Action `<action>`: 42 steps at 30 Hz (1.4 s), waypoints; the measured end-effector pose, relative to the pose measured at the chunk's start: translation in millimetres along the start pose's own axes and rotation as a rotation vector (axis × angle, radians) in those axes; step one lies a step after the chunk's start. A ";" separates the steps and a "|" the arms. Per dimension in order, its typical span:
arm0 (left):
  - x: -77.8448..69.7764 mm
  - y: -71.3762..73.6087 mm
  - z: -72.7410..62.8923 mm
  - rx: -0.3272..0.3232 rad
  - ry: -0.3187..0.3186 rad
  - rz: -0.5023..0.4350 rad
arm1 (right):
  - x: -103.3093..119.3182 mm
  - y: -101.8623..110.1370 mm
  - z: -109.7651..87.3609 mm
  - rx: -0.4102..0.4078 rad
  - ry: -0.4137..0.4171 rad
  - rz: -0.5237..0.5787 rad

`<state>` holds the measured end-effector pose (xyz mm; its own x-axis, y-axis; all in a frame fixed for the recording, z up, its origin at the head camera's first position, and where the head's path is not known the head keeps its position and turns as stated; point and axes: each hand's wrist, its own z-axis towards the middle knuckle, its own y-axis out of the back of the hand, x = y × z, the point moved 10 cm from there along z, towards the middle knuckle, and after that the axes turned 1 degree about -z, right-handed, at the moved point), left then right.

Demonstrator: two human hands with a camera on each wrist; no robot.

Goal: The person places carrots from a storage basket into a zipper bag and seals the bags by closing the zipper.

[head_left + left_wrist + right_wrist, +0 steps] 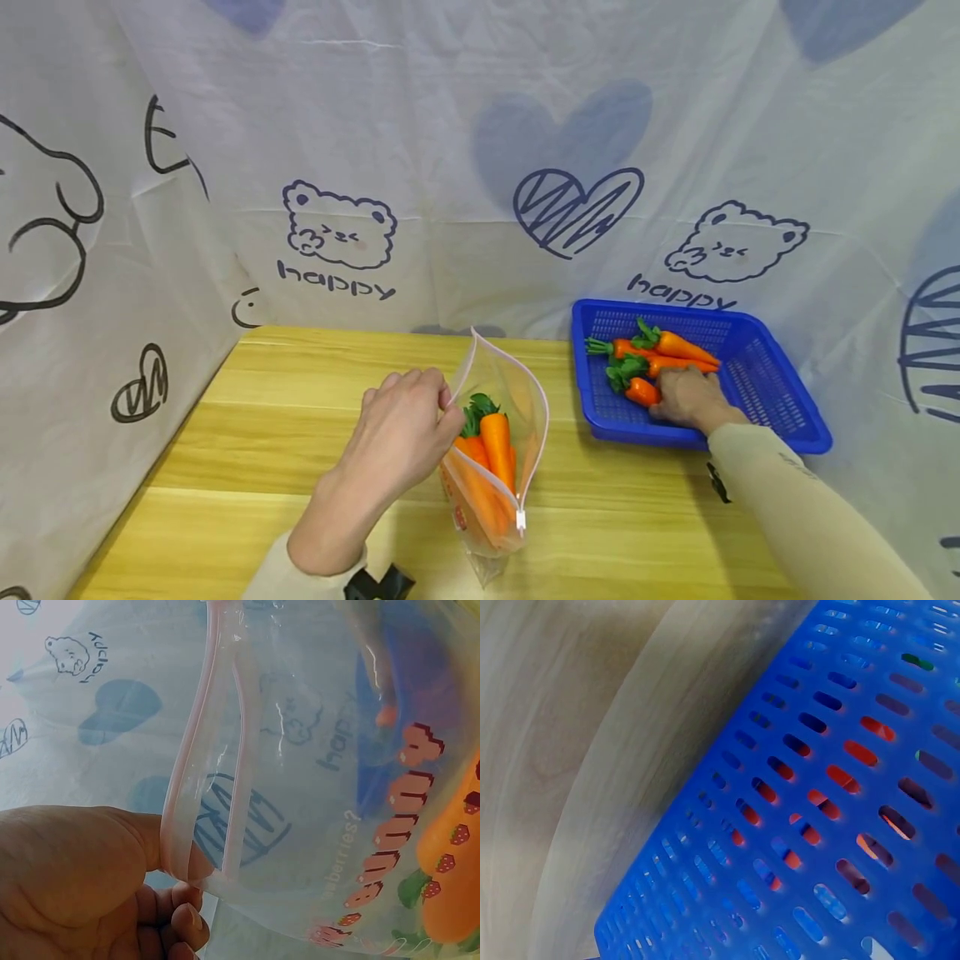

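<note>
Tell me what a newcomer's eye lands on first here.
The clear zip bag at the table's middle, stuffed with orange carrots, its mouth held open by the left hand pinching the rim. Then the blue basket at the right, where the right hand reaches among more carrots.

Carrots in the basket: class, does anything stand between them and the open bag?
Nothing visible does. The right hand rests on the carrots in the basket; bare table separates it from the bag, whose mouth the left hand holds open.
</note>
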<state>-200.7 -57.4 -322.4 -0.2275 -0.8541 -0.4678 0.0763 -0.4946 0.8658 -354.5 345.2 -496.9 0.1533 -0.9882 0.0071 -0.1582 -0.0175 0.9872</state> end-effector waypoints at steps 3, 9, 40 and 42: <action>-0.1 -0.1 0.1 0.003 0.002 -0.005 | 2.7 0.6 2.2 -0.008 0.011 -0.001; -0.6 0.6 -0.3 0.002 0.001 -0.010 | 7.7 3.0 3.4 -0.028 0.040 -0.004; -1.0 1.5 -0.3 0.006 -0.005 -0.006 | 84.1 131.0 -83.7 -0.651 0.246 -0.172; -2.4 1.6 -0.2 0.003 -0.010 -0.007 | 92.4 138.4 -89.1 -0.629 0.240 -0.157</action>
<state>-199.9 -56.2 -319.9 -0.2381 -0.8489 -0.4719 0.0718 -0.5000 0.8631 -275.3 265.0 -345.4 0.3509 -0.9189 -0.1804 0.4683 0.0054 0.8835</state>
